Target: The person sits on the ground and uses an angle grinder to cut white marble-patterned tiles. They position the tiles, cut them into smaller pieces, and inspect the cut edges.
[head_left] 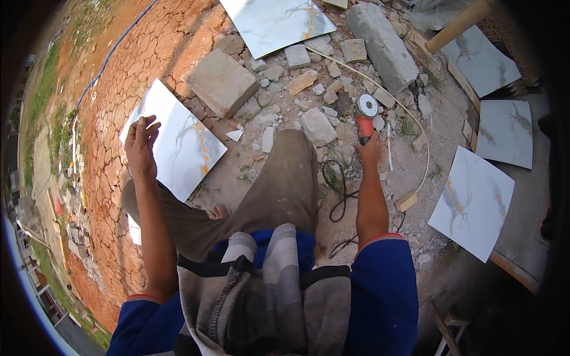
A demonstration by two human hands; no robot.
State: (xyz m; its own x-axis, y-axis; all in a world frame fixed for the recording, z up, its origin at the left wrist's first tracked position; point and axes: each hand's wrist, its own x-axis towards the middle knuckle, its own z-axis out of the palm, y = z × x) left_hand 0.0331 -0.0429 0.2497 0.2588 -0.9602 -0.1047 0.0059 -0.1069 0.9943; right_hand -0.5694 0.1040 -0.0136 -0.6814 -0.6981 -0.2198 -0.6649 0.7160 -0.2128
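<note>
My right hand (370, 149) grips an angle grinder (364, 126) by its dark rear body. The grinder has a red-orange front and a pale round disc (368, 105) facing up, held over rubble. On the left, my left hand (142, 142) is raised by the left edge of a glossy white marble-patterned tile (189, 142), fingers slightly bent and apart. Whether it touches the tile, I cannot tell. Grey and orange veins run across the tile, which lies beyond my bent left leg. A small white tile shard (235, 135) lies off its right corner.
Stone blocks (221, 82), a long concrete piece (383, 47) and broken chunks (318, 126) cover the ground ahead. More tiles lie at the top (276, 24) and right (472, 202). A pale cable with a socket block (406, 202) and a black cord (341, 193) run on the right.
</note>
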